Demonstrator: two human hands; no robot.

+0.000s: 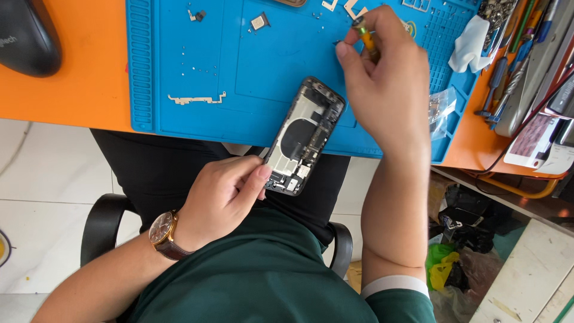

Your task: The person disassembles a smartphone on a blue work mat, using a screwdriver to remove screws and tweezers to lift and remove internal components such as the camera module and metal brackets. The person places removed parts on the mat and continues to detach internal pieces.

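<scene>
An opened phone [305, 134] with its inner parts showing lies half over the near edge of a blue work mat [197, 66]. My left hand [224, 197], with a brown watch on the wrist, grips the phone's near end. My right hand [382, 72] is raised over the mat to the right of the phone and holds a small screwdriver [366, 36] with a yellow and orange handle between its fingers. A tiny dark part [337, 43] shows at my right fingertips.
Small metal brackets [196, 98] and loose parts [259, 22] lie on the mat. A black mouse [27, 36] sits at the far left of the orange table [72, 90]. A white cloth [472, 45], a plastic bag [441, 107] and several tools [508, 66] crowd the right side.
</scene>
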